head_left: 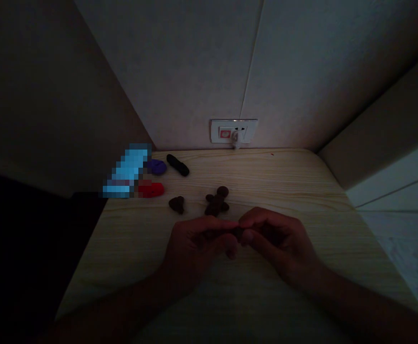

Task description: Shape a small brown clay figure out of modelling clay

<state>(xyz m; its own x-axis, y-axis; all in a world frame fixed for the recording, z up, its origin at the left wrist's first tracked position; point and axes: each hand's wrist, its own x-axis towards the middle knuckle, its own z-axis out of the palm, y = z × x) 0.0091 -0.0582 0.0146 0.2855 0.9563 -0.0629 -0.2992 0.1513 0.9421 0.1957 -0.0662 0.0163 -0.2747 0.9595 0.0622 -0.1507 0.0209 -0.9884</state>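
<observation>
My left hand (198,243) and my right hand (284,241) meet above the near middle of the table. Between their fingertips is a small dark brown piece of modelling clay (238,232), pinched by both and mostly covered by the fingers. Just beyond my left hand lies a brown clay figure (216,203) with a round head and short stubby limbs; its lower end is close to my fingers. To its left sits a loose brown clay lump (176,205).
Farther left lie a red clay piece (152,189), a purple clay lump (157,166) and a black clay roll (178,165). A bright, pixelated slab (126,173) stands at the wooden table's (284,181) left edge. Behind, the wall carries a socket panel (215,131) with a plug (236,138).
</observation>
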